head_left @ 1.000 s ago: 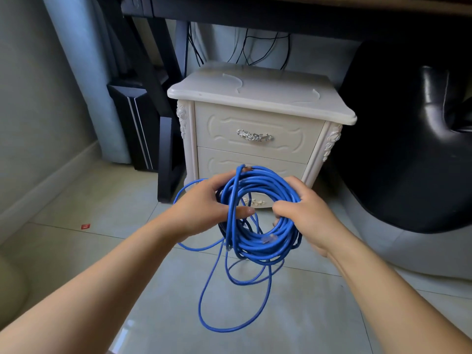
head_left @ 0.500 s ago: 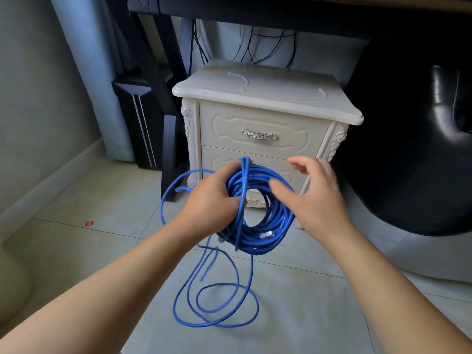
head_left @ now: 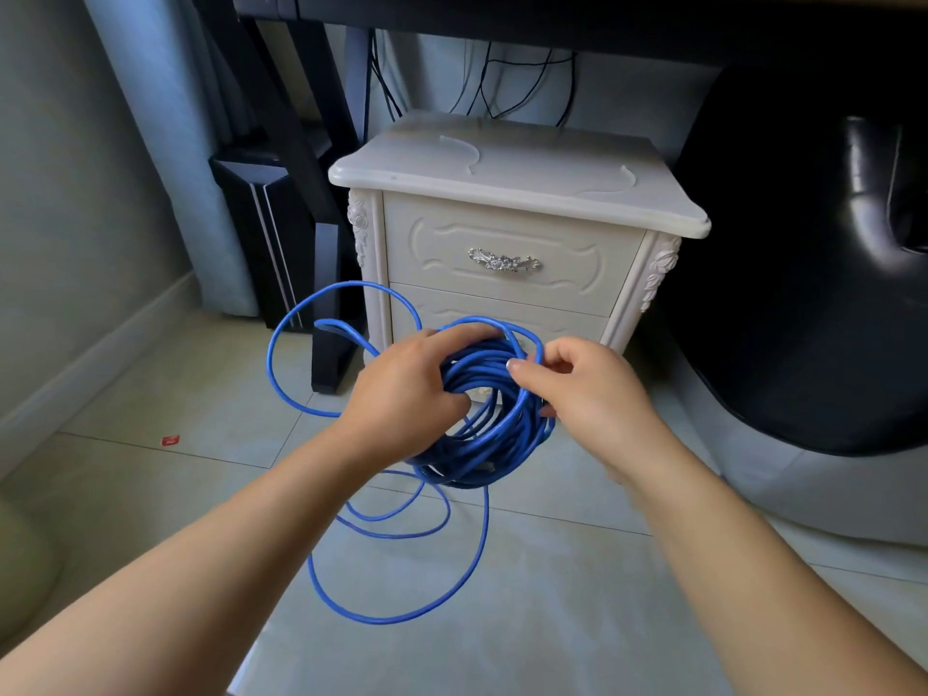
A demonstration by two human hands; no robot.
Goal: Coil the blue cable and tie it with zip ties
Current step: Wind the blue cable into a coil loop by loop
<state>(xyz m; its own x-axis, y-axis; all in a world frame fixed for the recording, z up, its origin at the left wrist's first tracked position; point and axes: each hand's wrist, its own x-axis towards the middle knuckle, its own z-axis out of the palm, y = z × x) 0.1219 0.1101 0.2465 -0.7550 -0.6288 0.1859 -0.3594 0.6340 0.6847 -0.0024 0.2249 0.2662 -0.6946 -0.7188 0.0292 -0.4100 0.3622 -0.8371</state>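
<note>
Tiled floor (head_left: 552,620), nightstand (head_left: 552,163) drawers (head_left: 442,248) closed; L hand (head_left: 401,389) grip round blue cable (head_left: 482,444) coil, R hand (head_left: 597,394) pinches strand.

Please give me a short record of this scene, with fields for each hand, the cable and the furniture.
left hand: grips the coiled part
right hand: pinches a strand at the coil's top
cable: blue, partly coiled; loose loops hang below and to the left
ties on cable: none visible
nightstand: white, behind the cable; two pale curved strips on top, perhaps zip ties
floor: pale tiles, a small red scrap
</note>
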